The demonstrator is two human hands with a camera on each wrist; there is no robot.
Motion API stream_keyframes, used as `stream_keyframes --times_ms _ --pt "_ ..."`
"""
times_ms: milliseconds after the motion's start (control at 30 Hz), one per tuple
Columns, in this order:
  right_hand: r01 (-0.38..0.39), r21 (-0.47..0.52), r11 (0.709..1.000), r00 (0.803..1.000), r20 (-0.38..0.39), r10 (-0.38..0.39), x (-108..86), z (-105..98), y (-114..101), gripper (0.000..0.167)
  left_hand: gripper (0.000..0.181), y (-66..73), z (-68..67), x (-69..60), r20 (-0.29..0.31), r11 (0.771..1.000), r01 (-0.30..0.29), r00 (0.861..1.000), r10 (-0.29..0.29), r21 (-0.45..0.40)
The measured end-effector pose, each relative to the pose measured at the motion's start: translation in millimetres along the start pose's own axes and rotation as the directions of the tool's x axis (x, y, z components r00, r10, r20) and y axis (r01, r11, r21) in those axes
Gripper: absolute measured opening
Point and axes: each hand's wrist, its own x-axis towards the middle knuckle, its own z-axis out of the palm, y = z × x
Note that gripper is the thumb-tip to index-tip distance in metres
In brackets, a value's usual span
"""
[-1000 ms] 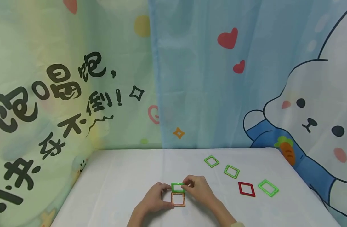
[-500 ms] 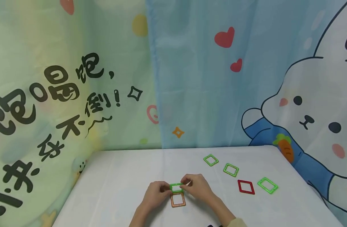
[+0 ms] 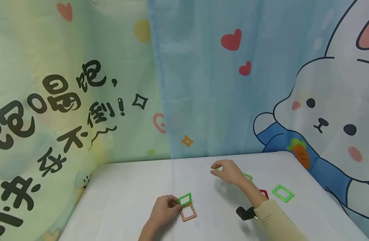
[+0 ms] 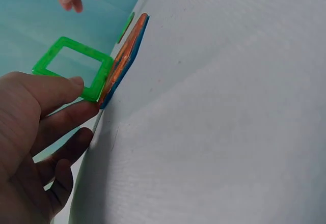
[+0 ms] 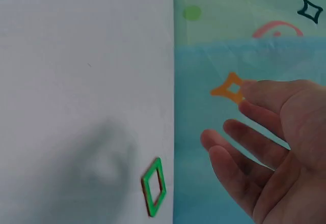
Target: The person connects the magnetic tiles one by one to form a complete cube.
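My left hand (image 3: pixel 163 209) pinches a green square magnetic tile (image 4: pixel 81 47) between thumb and fingers. This open-framed tile stands tilted up at one edge of an orange square tile (image 3: pixel 189 219), which lies on the white table. In the left wrist view their edges meet beside my fingertips. My right hand (image 3: pixel 228 171) hovers over the far part of the table, fingers loosely bent and holding nothing. Just behind it, partly hidden, lies another green tile (image 3: pixel 219 169). The right wrist view shows a green tile (image 5: pixel 146 196) on the table, apart from the fingers.
Under and beside the right forearm lie a green tile (image 3: pixel 248 176) and a red tile (image 3: pixel 265 193), both partly covered. A further green tile (image 3: pixel 287 190) is at the right. A black wrist device (image 3: pixel 245 213) sticks out from the right sleeve. A printed curtain (image 3: pixel 199 100) hangs behind the table.
My right hand has let go of the green tile and moved away, up and to the right. The left hand still holds that tile, now turned with the orange one.
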Motion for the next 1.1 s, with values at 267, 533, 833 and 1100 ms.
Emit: stream_keyframes --times_ms 267,533,833,1100 --pt "-0.127 -0.073 0.989 0.992 0.008 0.127 20.0 -21 18 0.033 0.007 -0.2 -0.3 4.2 -0.013 1.000 0.013 1.000 -0.013 0.013" --pt "-0.214 -0.087 0.973 0.975 -0.079 0.207 22.5 -8 45 0.036 0.010 1.4 -3.8 2.3 -0.053 0.998 0.044 0.998 -0.042 0.043" --pt "-0.344 -0.106 0.933 0.937 -0.093 0.335 23.6 5 58 0.048 0.011 0.2 -5.4 3.0 -0.088 0.997 0.029 0.996 -0.024 0.066" --pt "-0.403 -0.119 0.907 0.913 -0.117 0.390 21.1 13 65 0.058 0.012 0.1 -6.6 -0.8 -0.070 0.998 0.033 0.997 -0.030 0.048"
